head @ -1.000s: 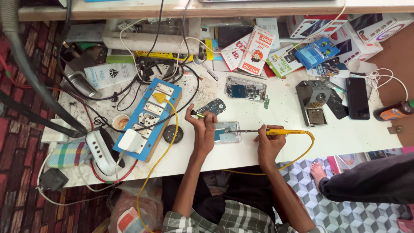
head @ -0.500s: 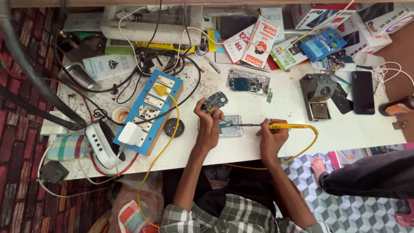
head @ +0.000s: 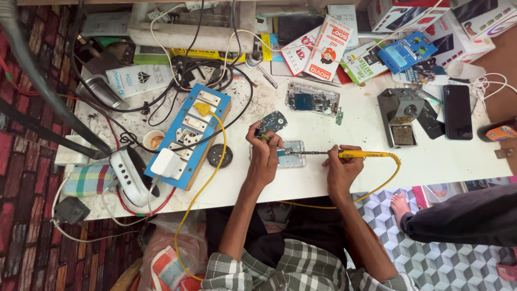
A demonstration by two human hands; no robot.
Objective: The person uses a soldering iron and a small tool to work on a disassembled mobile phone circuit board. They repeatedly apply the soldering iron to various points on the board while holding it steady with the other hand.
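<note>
The right hand (head: pixel 340 171) grips a yellow soldering iron (head: pixel 360 154) by its handle, tip over the opened phone (head: pixel 291 153) near the table's (head: pixel 458 161) front edge. The left hand (head: pixel 265 153) pinches a small tool, steadying this light, fragile board, best held by its edges.

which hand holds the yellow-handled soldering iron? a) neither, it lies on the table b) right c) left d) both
b: the right hand grips the soldering iron by its yellow handle, tip toward the small opened phone, while the left hand rests at that phone.
</note>
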